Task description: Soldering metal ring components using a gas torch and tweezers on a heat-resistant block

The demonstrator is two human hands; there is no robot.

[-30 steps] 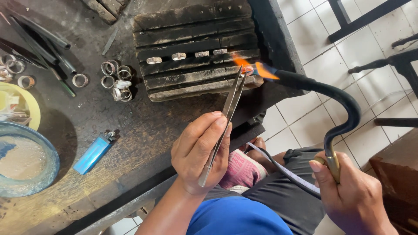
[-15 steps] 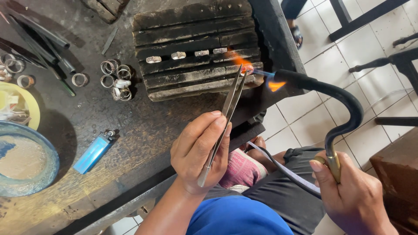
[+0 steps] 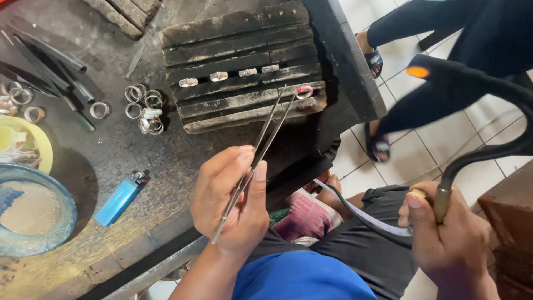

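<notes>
My left hand [image 3: 233,197] pinches a pair of long steel tweezers [image 3: 261,147], tips reaching toward a glowing ring [image 3: 304,90] on the charred block [image 3: 244,105]. Several more rings [image 3: 227,75] lie in a row in a groove of that block. My right hand [image 3: 447,244] grips the brass handle of a black curved torch [image 3: 472,100], its nozzle raised to the right, away from the block, with a small orange glow at its tip [image 3: 417,71]. A hose [image 3: 361,214] trails from the handle across my lap.
A pile of loose rings [image 3: 143,106] lies left of the block, a blue lighter [image 3: 117,200] below it. A blue bowl [image 3: 33,211], a yellow dish [image 3: 33,141] and dark rods [image 3: 50,72] sit at the left. Another person's sandalled feet [image 3: 377,100] stand beyond the bench edge.
The torch has swung up and right, off the block, and its flame has shrunk to a small glow. The tweezers have stayed near the hot ring. Another person's legs have come into view.
</notes>
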